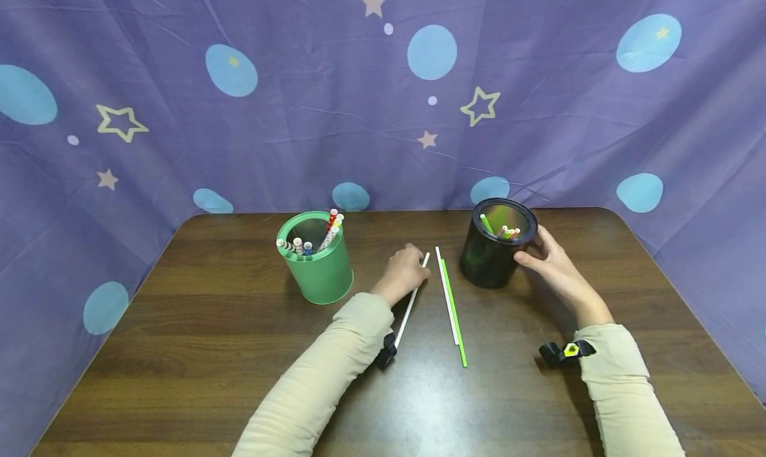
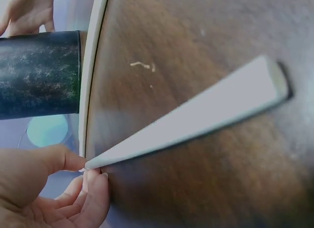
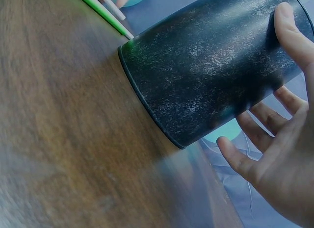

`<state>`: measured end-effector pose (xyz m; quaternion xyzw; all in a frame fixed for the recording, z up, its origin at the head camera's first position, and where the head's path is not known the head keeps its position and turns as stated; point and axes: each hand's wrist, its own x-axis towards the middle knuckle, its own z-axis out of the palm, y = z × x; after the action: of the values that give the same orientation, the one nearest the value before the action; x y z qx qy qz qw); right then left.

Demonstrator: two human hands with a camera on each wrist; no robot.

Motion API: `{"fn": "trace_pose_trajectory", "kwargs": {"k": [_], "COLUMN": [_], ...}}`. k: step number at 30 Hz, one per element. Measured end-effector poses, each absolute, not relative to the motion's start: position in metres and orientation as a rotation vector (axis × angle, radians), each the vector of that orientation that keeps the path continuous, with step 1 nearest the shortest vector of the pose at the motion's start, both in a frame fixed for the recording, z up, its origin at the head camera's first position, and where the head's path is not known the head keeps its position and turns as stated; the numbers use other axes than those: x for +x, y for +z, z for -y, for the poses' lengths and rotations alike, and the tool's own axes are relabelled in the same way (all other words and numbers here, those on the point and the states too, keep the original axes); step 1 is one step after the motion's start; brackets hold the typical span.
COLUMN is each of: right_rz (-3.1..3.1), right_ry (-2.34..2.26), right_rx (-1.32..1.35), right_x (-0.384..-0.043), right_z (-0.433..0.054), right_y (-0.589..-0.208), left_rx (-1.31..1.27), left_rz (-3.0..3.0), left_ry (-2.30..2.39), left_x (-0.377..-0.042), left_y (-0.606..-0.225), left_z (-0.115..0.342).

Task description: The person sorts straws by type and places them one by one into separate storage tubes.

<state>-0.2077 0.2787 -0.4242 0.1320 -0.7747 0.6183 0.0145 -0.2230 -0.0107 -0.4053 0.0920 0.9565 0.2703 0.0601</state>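
Note:
My left hand (image 1: 407, 269) pinches a thin white stick (image 2: 196, 110) between thumb and fingertips near its far end. The stick's near end points back toward my left wrist. Beside it on the wooden table lie a second white stick (image 1: 446, 296) and a longer green stick (image 1: 454, 312), almost side by side. My right hand (image 1: 559, 271) holds the black can (image 1: 487, 261) from its right side, thumb on the near wall and fingers behind. In the can several green, white and pinkish sticks lean below the rim.
A green can (image 1: 320, 274) with several patterned, straw-like sticks (image 1: 329, 239) stands to the left of my left hand. Behind the table (image 1: 197, 324) hangs a purple curtain (image 1: 335, 98) with stars and blue ovals. Each wrist carries a small black camera (image 1: 387, 350).

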Motion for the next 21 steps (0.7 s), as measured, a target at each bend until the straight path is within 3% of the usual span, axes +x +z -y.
{"fn": "trace_pose_trajectory", "kwargs": {"k": [12, 21], "right_rz": [2.406, 2.411], "right_ry": [1.934, 1.934], "right_rx": [0.421, 0.415], "right_x": [-0.208, -0.208], "right_z": [-0.279, -0.279], "right_y": [-0.424, -0.424], "left_rx": [0.170, 0.235], "left_rz": [-2.706, -2.698], "left_ry": [1.159, 1.355], "left_x": [-0.224, -0.215], "left_y": [-0.394, -0.369], "left_z": [0.019, 0.019]}}
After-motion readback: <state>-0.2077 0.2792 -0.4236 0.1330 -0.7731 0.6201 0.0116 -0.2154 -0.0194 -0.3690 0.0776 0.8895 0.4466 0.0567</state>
